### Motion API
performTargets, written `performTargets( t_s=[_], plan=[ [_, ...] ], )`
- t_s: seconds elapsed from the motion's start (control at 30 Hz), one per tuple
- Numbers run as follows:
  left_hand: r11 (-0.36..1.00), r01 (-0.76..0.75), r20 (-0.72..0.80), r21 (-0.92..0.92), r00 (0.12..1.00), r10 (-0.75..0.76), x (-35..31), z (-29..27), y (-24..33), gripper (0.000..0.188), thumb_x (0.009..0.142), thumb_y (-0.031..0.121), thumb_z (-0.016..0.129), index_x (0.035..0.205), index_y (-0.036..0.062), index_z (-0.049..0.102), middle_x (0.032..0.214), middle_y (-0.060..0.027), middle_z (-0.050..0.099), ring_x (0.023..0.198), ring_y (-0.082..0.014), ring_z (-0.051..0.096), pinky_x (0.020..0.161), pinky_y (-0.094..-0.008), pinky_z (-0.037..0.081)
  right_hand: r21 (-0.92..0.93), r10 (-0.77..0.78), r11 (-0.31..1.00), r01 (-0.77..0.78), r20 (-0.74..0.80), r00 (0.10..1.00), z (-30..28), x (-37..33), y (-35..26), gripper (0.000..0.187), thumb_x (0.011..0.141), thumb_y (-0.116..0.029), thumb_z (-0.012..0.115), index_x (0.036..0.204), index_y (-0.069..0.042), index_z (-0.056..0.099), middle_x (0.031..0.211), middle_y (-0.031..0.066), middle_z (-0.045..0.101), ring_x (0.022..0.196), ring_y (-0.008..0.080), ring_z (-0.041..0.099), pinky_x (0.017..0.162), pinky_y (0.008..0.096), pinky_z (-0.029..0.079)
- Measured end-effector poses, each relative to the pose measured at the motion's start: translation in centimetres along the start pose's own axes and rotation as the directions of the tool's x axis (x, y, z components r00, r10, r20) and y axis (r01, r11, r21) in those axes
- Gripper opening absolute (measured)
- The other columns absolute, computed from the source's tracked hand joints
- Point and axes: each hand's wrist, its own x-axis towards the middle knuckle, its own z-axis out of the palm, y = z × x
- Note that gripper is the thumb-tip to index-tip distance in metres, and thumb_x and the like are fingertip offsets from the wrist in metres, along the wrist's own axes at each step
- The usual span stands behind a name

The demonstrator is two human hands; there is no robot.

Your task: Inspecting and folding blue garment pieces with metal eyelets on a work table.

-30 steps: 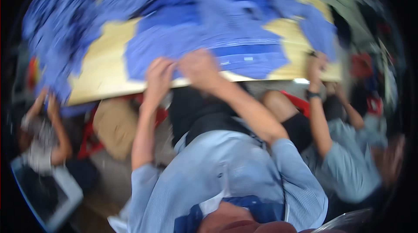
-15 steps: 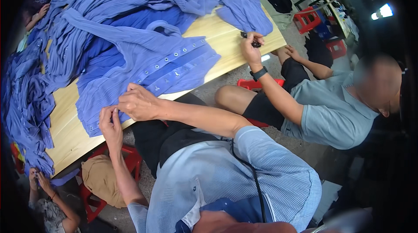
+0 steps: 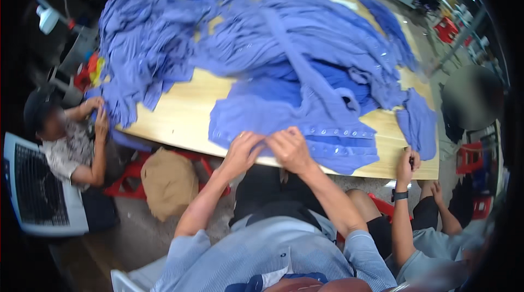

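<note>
A blue ribbed top lies spread on the near side of the wooden table, one sleeve stretched away over the pile and a row of small ring-like fasteners along its right part. At its near edge, my left hand has its fingers bent and pressed onto the cloth. Close beside it, my right hand pinches the same edge. The fingertips are slightly blurred, and the fold between them is partly hidden. Beyond this top lies a large heap of similar blue garments.
The pale table has people around it. At right a co-worker's hand holds a small black object near a folded blue piece. At left another person handles blue cloth. Tan fabric sits on a red stool.
My view has turned, so the table now lies across it. My right hand has moved off the left hand to beside it; both stay at the top's near edge.
</note>
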Motion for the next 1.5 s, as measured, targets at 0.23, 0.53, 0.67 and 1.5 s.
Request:
performTargets(
  t_s=[0.23,0.53,0.67,1.5],
  plan=[
    [0.945,-0.111,-0.178,0.307,0.969,0.172,-0.2,-0.4,1.5,0.030,0.082,-0.002,0.075,0.109,0.0090,0.081,0.109,-0.0109,0.072,0.095,-0.0335,0.070,0.082,-0.0450,0.058,0.121,0.207,0.972,-0.203,-0.017,0.978,-1.8,-2.0,-1.1,0.032,0.085,-0.001,0.071,0.117,0.000,0.075,0.112,0.0126,0.074,0.099,0.0318,0.073,0.084,0.0434,0.057],
    [0.918,-0.100,-0.023,0.384,0.993,0.118,0.3,-0.2,4.1,0.020,0.084,0.007,0.085,0.103,0.0051,0.079,0.095,-0.0087,0.067,0.090,-0.0299,0.067,0.078,-0.0443,0.053,0.116,0.282,0.953,-0.279,-0.007,0.959,-1.8,-4.0,-2.3,0.019,0.085,-0.004,0.085,0.102,-0.005,0.080,0.099,0.0067,0.072,0.092,0.0267,0.069,0.082,0.0407,0.049],
    [0.948,-0.073,-0.015,0.309,0.997,0.081,2.9,0.6,4.7,0.021,0.085,0.006,0.085,0.101,0.0035,0.072,0.096,-0.0115,0.068,0.089,-0.0323,0.070,0.079,-0.0447,0.056,0.122,0.301,0.946,-0.299,0.006,0.954,-1.5,-3.7,-1.9,0.017,0.084,-0.007,0.087,0.099,-0.006,0.080,0.096,0.0056,0.071,0.091,0.0270,0.068,0.083,0.0415,0.049],
    [0.995,0.059,-0.042,-0.082,0.997,-0.063,1.7,2.0,2.2,0.010,0.101,-0.001,0.068,0.106,-0.0021,0.076,0.099,-0.0165,0.072,0.095,-0.0362,0.069,0.087,-0.0439,0.053,0.064,0.190,0.980,-0.188,-0.019,0.982,-0.4,-2.7,-0.4,0.009,0.094,-0.011,0.072,0.095,-0.007,0.065,0.088,0.0087,0.058,0.086,0.0272,0.066,0.081,0.0421,0.045]
  ],
)
